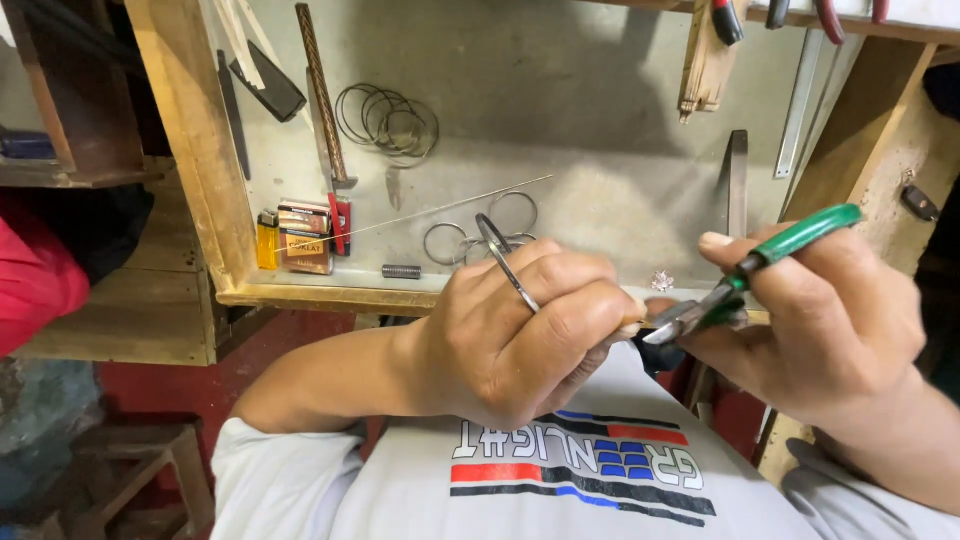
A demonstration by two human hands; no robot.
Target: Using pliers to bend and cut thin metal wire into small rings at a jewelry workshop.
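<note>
Grey and scuffed, the flat table (600,210) inside its raw wooden frame fills the background from where I watch; I take the dark wire ring as my landmark for everything else.

That thin dark metal wire ring (506,262) sits looped over the knuckles of my left hand (520,335); its long axis runs on a slant, from up near the table edge down toward the fist; the left fingers are clenched tight, their tips pinching something small at the thumb side, which I cannot make out.

To the right of the ring, the green-handled steel pliers (745,280) are gripped in my right hand (820,330); those fingers are wrapped closed round the handles; the pliers' nose points left, back toward the ring, and meets the left fingertips; whether the nose is biting on anything I cannot tell; the right hand is the one carrying the tool, and the left is the one nearer the ring.

Behind the ring, on the table, lie loose wire rings (500,228); beyond those, a bundle of thin wire hoops (388,122); to the ring's left stand a yellow lighter (267,240) and a small red and brown box (305,238), with a short grey metal cylinder (401,271) just beside them; a fine straight wire (450,208) slants across behind the ring.
</note>
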